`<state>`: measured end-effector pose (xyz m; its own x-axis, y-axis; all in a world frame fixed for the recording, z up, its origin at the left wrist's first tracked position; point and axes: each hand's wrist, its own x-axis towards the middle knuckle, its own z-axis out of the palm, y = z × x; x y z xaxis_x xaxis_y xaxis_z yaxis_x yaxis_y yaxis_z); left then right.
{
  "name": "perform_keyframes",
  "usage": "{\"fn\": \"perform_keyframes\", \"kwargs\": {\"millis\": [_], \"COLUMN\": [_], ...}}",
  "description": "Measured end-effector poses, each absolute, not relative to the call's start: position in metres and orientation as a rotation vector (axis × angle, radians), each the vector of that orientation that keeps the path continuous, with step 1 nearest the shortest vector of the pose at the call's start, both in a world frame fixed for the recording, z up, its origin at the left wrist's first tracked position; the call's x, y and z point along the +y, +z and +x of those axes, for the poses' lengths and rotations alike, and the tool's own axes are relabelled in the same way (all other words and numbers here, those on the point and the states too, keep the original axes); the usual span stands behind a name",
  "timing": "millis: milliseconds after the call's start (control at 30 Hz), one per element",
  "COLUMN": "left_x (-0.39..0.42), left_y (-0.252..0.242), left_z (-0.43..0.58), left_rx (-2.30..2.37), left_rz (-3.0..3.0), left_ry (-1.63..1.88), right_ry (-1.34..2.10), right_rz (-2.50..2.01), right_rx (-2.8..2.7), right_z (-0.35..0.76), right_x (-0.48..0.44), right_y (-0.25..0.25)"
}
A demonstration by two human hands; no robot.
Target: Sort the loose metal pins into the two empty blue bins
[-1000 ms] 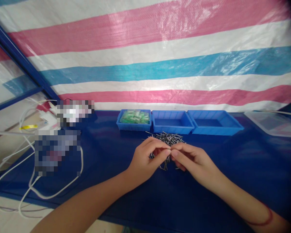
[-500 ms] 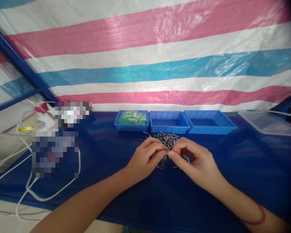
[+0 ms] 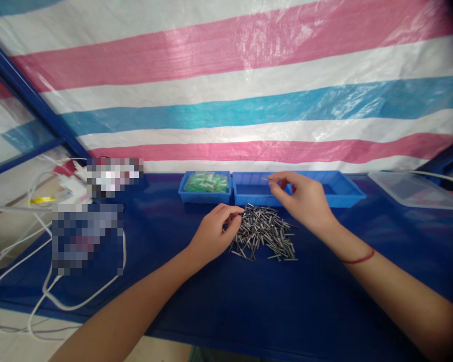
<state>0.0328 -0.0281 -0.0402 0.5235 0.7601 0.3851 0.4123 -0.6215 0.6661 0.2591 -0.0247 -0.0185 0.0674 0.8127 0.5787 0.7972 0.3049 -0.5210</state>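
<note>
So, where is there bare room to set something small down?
Bare table lies in front of the pile of metal pins, between left forearm and right forearm. More lies between the right forearm and the plastic lid, and between the cables and the left forearm. Crowded: the pile, with the left hand at its edge, and the back row of blue boxes.

A stripy sheet (image 3: 226,110) and curly white cords (image 3: 66,307) by a blue table (image 3: 287,306).
The sheet is pink, white and blue, and it hangs behind the table's back edge. A see-through plastic lid (image 3: 411,190) lies near that edge, over to the right. The cords loop across the table's left end. Near the back left corner are a white plug (image 3: 72,186), a yellow tag (image 3: 42,200) and two things too blurry to name. A blue post (image 3: 33,95) leans up there.
</note>
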Motion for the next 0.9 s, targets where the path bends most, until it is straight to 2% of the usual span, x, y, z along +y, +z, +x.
{"fn": "perform_keyframes", "kwargs": {"millis": [233,600,900], "left_x": [-0.023,-0.046,-0.044], "left_y": [-0.039,-0.040,-0.047], "left_z": [0.027,0.062,0.074], "left_rx": [0.931,0.627,0.593], "left_rz": [2.497,3.169,3.297], "left_ry": [0.764,0.541,0.474], "right_ry": [-0.123,0.134,0.204], "right_rz": [-1.453,-1.456,-1.390], "right_rx": [-1.882,-1.874,-1.909], "right_z": [0.264,0.265,0.264], "right_x": [-0.037,-0.067,-0.072], "right_y": [-0.027,-0.031,-0.033]}}
